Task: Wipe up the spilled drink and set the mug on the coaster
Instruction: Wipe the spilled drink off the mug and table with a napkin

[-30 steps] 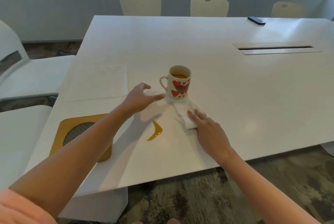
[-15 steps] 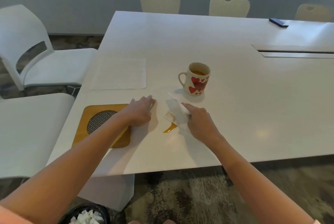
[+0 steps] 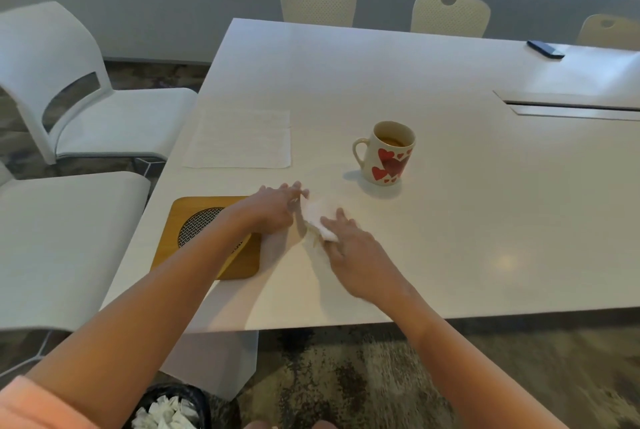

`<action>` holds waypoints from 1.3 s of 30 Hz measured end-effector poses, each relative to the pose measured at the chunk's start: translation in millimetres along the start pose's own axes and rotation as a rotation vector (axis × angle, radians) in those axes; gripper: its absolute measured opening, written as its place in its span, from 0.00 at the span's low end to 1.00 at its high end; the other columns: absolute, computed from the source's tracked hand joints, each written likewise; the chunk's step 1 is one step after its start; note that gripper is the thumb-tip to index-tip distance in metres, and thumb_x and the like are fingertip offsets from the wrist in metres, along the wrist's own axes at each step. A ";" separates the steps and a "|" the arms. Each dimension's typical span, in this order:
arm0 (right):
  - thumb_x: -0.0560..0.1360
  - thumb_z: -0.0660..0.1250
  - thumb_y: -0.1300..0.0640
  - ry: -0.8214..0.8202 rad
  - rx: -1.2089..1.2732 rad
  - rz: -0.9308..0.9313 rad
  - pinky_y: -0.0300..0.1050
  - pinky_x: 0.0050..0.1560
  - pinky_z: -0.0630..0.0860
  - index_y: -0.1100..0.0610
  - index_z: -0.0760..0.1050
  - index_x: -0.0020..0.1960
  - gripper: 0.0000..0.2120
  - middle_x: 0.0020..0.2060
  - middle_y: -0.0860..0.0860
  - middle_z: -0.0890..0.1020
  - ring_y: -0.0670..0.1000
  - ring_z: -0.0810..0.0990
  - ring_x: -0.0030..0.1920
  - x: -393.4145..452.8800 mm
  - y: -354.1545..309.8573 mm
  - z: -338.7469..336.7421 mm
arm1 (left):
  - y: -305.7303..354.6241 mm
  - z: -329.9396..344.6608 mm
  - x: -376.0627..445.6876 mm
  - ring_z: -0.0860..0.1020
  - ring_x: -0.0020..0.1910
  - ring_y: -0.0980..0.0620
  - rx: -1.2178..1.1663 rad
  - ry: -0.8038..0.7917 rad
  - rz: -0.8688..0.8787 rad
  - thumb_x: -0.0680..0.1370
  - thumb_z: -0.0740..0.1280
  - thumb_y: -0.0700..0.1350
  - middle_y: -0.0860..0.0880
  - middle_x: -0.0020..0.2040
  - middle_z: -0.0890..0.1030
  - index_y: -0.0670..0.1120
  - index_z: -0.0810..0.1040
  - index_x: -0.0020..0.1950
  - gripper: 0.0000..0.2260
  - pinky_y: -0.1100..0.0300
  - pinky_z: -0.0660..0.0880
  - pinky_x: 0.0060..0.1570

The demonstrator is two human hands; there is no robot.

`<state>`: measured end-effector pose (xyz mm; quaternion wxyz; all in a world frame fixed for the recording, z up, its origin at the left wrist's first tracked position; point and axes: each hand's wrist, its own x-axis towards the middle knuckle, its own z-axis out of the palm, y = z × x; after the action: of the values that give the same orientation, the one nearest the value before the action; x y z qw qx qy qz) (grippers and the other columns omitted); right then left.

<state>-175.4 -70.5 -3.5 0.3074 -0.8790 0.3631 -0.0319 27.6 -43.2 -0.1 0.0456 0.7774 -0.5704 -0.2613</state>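
Note:
A cream mug (image 3: 389,154) with red hearts stands upright on the white table (image 3: 450,221), with brown drink inside. A white paper napkin (image 3: 320,221), stained yellowish at its near edge, lies on the table under the fingers of my right hand (image 3: 349,248), which presses flat on it. My left hand (image 3: 273,209) rests on the table just left of the napkin, fingers spread and touching its left edge. The napkin covers the spot where the amber spill was. A square wooden coaster (image 3: 194,231) with a mesh centre lies to the left, partly under my left forearm.
A flat white paper sheet (image 3: 239,138) lies beyond the coaster. A dark phone (image 3: 545,49) sits at the far right. A cable slot (image 3: 571,106) is set into the table. White chairs (image 3: 69,110) stand at left, and a bin with crumpled tissues (image 3: 169,409) below.
My right hand slid the napkin left over the amber spill, which no longer shows. My left hand drew back from the mug to beside the napkin. The view shifted left.

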 end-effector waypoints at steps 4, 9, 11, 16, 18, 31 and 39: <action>0.79 0.48 0.31 -0.076 -0.068 0.022 0.51 0.78 0.40 0.45 0.49 0.81 0.35 0.81 0.47 0.41 0.52 0.38 0.80 -7.0 -3.8 10.7 | -4.1 -4.3 3.1 0.51 0.80 0.53 -0.033 -0.004 -0.001 0.82 0.55 0.37 0.55 0.81 0.51 0.54 0.57 0.80 0.27 0.51 0.46 0.78; 0.83 0.45 0.39 -0.002 -0.043 0.026 0.52 0.79 0.45 0.46 0.57 0.80 0.27 0.81 0.51 0.49 0.55 0.44 0.81 -4.7 -6.3 15.2 | -6.4 -5.2 5.8 0.53 0.80 0.53 -0.081 -0.009 -0.013 0.84 0.53 0.41 0.56 0.81 0.53 0.55 0.59 0.80 0.24 0.52 0.47 0.78; 0.84 0.51 0.45 0.092 -0.089 0.024 0.53 0.79 0.52 0.49 0.66 0.76 0.22 0.80 0.52 0.56 0.57 0.51 0.81 -0.6 -6.8 14.8 | -6.3 -4.2 5.7 0.52 0.80 0.53 -0.096 -0.004 -0.013 0.84 0.52 0.41 0.56 0.81 0.53 0.54 0.60 0.80 0.23 0.51 0.47 0.78; 0.84 0.58 0.54 0.006 -0.044 -0.015 0.52 0.79 0.41 0.52 0.53 0.79 0.26 0.81 0.52 0.43 0.57 0.39 0.80 9.6 -1.3 16.5 | -6.2 -0.3 3.3 0.49 0.80 0.54 -0.103 0.002 -0.004 0.84 0.53 0.39 0.56 0.81 0.51 0.54 0.58 0.80 0.24 0.48 0.44 0.78; 0.84 0.57 0.53 -0.016 -0.037 -0.029 0.50 0.78 0.39 0.51 0.47 0.81 0.30 0.81 0.51 0.41 0.54 0.38 0.80 11.8 2.3 16.1 | -5.9 0.0 3.4 0.48 0.80 0.54 -0.091 0.007 -0.003 0.84 0.52 0.40 0.56 0.81 0.51 0.54 0.57 0.80 0.24 0.48 0.42 0.78; 0.78 0.56 0.75 0.063 -0.128 -0.125 0.45 0.78 0.44 0.52 0.54 0.81 0.36 0.81 0.49 0.53 0.50 0.48 0.81 8.4 12.6 18.4 | -5.3 6.3 5.0 0.49 0.80 0.53 -0.089 0.055 -0.010 0.85 0.51 0.42 0.55 0.81 0.52 0.54 0.59 0.80 0.22 0.45 0.38 0.75; 0.74 0.55 0.79 0.074 -0.125 -0.155 0.46 0.76 0.51 0.49 0.66 0.77 0.38 0.78 0.48 0.62 0.50 0.58 0.79 4.2 17.7 8.3 | -1.6 8.3 1.9 0.49 0.80 0.53 -0.093 0.082 -0.015 0.84 0.52 0.39 0.54 0.81 0.52 0.53 0.59 0.80 0.24 0.45 0.38 0.75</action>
<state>-181.0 -78.7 -20.9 0.2349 -0.9201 0.3065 -0.0651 25.6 -42.5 -8.5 0.1029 0.7888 -0.5494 -0.2558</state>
